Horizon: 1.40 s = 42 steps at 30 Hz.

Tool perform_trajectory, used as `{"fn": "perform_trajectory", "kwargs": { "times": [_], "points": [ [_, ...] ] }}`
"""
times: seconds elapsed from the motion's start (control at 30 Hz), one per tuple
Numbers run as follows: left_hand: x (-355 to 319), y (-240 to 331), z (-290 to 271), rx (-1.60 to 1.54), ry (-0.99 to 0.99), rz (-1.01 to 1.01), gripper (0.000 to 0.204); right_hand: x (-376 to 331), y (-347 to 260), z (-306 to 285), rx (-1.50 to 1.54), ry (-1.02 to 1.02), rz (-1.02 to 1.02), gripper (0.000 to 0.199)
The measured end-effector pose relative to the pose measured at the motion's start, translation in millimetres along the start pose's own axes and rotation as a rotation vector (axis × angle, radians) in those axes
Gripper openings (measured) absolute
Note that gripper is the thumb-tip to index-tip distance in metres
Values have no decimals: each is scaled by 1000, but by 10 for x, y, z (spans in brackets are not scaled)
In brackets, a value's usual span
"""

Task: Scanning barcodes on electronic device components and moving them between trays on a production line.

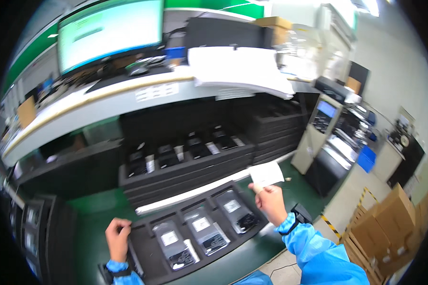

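A black foam tray point(195, 208) lies on the green bench before me. Clear plastic pouches point(203, 229), each with a white label and a dark part inside, rest in its slots. At the tray's left end, my left hand point(118, 236) is closed, thumb against fingers; whatever it pinches is hidden. Above the tray's right end, my right hand point(270, 202) grips a small white sheet of paper point(267, 174) by its lower edge. Both arms wear blue sleeves, with dark bands at the wrists.
Behind stands a stack of foam trays point(190, 166) holding more dark parts. A shelf above bears a monitor point(110, 35) and white papers point(238, 66). Further foam trays point(43, 232) stand at left. A grey machine point(316, 130) and cardboard boxes point(383, 228) are at right.
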State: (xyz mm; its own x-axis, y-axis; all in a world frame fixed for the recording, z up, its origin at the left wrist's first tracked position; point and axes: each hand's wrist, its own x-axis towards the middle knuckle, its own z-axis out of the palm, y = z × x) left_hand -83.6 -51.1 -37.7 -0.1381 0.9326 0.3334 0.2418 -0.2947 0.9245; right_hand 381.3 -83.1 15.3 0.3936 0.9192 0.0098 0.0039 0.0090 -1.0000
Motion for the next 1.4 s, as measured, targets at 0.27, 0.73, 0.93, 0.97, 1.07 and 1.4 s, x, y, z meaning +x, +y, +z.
{"fn": "perform_trajectory", "kwargs": {
  "times": [0.27, 0.73, 0.93, 0.97, 1.07, 1.4],
  "points": [
    [-2, -120, -55, -72, 11, 35, 7, -923, 35, 1925, -366, -1215, 96, 27],
    [-31, -50, -28, 59, -39, -33, 8, -1223, 201, 1927, -493, -889, -76, 28],
    [-162, 102, 8, 574, -149, 135, 18, -1495, 339, 1872, -458, -698, -402, 11],
    [-177, 107, 12, 702, -191, 167, 18, -1517, 350, 1839, -457, -690, -412, 11],
    [-170, 95, 1, 676, -204, 157, 17, -1551, 387, 1666, -396, -486, -557, 6],
    [-113, 57, 10, 418, -55, 119, 10, -1112, 598, 464, -818, 76, -561, 38]
  ]
}}
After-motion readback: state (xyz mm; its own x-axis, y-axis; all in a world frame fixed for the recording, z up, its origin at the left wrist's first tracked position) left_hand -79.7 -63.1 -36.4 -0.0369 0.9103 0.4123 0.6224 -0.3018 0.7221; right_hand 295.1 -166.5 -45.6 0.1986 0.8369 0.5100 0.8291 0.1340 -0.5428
